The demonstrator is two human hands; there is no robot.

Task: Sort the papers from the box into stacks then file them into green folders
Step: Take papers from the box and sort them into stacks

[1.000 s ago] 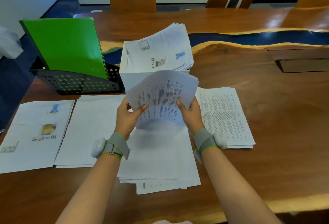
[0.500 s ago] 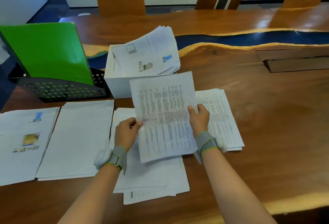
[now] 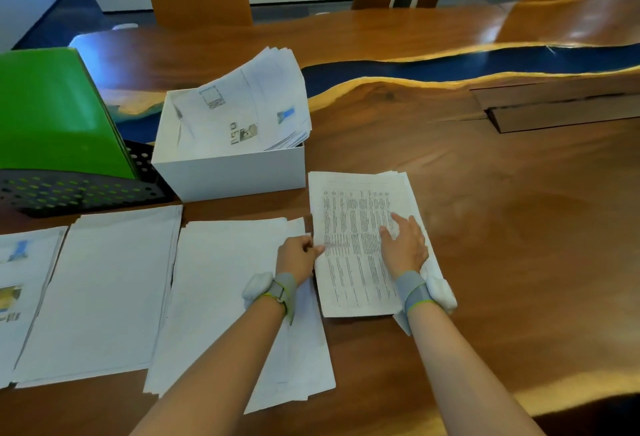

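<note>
The right hand (image 3: 405, 248) is lying flat with fingers straight, its grip released, on the printed stack (image 3: 356, 262). This stack is resting on the bench (image 3: 519, 262), near the right front corner of the white box (image 3: 235, 172). The left hand (image 3: 298, 257) is pinching the stack's left edge, its grip grasping the paper. The top sheet is showing columns of fine print, too small to read. More papers (image 3: 249, 106) are leaning in the box. Green folders (image 3: 52, 113) are standing in a black rack (image 3: 76, 189) beside it. A blank stack (image 3: 225, 297) is lying under the left wrist.
</note>
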